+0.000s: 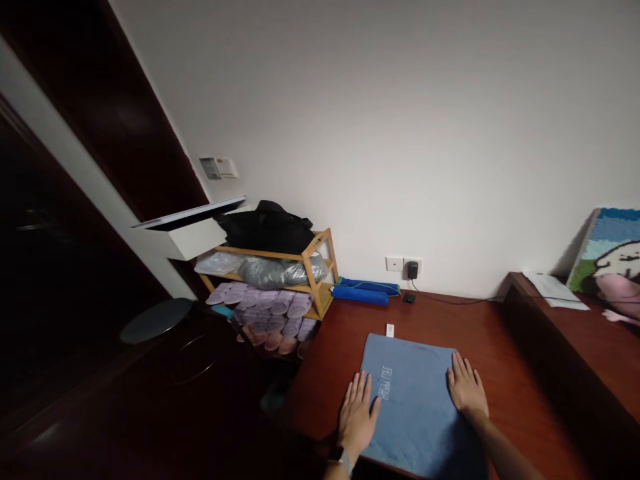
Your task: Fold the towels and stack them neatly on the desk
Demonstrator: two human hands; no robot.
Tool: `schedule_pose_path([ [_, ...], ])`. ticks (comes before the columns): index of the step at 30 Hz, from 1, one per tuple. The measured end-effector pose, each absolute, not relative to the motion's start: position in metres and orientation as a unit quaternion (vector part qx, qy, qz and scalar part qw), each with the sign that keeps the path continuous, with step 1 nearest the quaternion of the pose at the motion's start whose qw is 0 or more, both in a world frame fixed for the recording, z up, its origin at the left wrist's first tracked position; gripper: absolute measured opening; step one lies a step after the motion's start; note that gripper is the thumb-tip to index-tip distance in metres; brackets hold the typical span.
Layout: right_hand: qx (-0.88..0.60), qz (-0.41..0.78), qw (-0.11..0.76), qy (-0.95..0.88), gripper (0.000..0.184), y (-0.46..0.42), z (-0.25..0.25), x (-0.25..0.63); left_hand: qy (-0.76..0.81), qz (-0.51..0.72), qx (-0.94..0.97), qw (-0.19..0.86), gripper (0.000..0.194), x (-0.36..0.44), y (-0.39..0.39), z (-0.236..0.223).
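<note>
A blue cloth (415, 400) with pale lettering lies flat on the reddish-brown desk (325, 380). A small white tag (390, 330) sticks out from its far edge. My left hand (357, 413) rests on the cloth's left edge with its fingers stretched out; a watch is on that wrist. On the opposite edge my right hand (467, 387) lies palm down, fingers spread. Neither hand grips anything. The near part of the cloth runs out of the bottom of the picture.
Blue rolled items (363, 293) lie at the desk's back left. A black plug (412, 269) sits in the wall socket, its cable running right. Left stands a wooden rack (320, 293) with slippers and a black bag (270, 227). A raised ledge (550, 333) borders the right.
</note>
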State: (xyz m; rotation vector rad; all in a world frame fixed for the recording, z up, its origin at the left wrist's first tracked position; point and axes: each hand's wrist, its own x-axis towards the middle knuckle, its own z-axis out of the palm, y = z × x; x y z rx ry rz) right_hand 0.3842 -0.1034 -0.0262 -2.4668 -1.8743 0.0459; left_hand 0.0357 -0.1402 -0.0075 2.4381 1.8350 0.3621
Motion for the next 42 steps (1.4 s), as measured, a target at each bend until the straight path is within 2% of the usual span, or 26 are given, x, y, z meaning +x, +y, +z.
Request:
schedule_pose_path([
  [8, -0.799, 0.039, 0.012, -0.600, 0.068, -0.126, 0.001, 0.367, 0.609, 0.103, 0.786, 0.033, 0.067, 0.037, -0.145, 0.001],
  [12, -0.775, 0.012, 0.054, -0.629, 0.069, -0.191, -0.021, 0.352, 0.609, 0.122, 0.784, 0.021, 0.066, 0.038, -0.141, -0.008],
  [15, -0.777, 0.022, 0.048, -0.627, 0.071, -0.231, -0.041, 0.345, 0.605, 0.133, 0.785, 0.016, 0.066, 0.039, -0.138, -0.014],
  [23, -0.782, 0.019, 0.017, -0.623, 0.070, -0.242, -0.030, 0.341, 0.616, 0.142, 0.775, 0.000, 0.061, 0.025, -0.141, 0.005],
  [27, -0.784, 0.017, 0.016, -0.620, 0.069, -0.242, -0.028, 0.339, 0.527, 0.183, 0.830, 0.001, 0.060, 0.088, -0.160, 0.012],
  [30, -0.781, 0.020, 0.018, -0.624, 0.068, -0.242, -0.028, 0.339, 0.427, 0.197, 0.881, 0.046, 0.058, 0.152, -0.180, 0.011],
  [32, -0.779, 0.024, 0.023, -0.626, 0.068, -0.242, -0.027, 0.339, 0.422, 0.185, 0.884, 0.079, 0.058, 0.171, -0.188, 0.009],
  [36, -0.782, 0.026, 0.023, -0.622, 0.068, -0.243, -0.026, 0.338, 0.489, 0.152, 0.853, 0.098, 0.061, 0.128, -0.186, 0.005],
  [42, -0.781, 0.022, -0.010, -0.624, 0.068, -0.235, -0.026, 0.335, 0.592, 0.113, 0.798, 0.027, 0.063, 0.013, -0.175, -0.008],
])
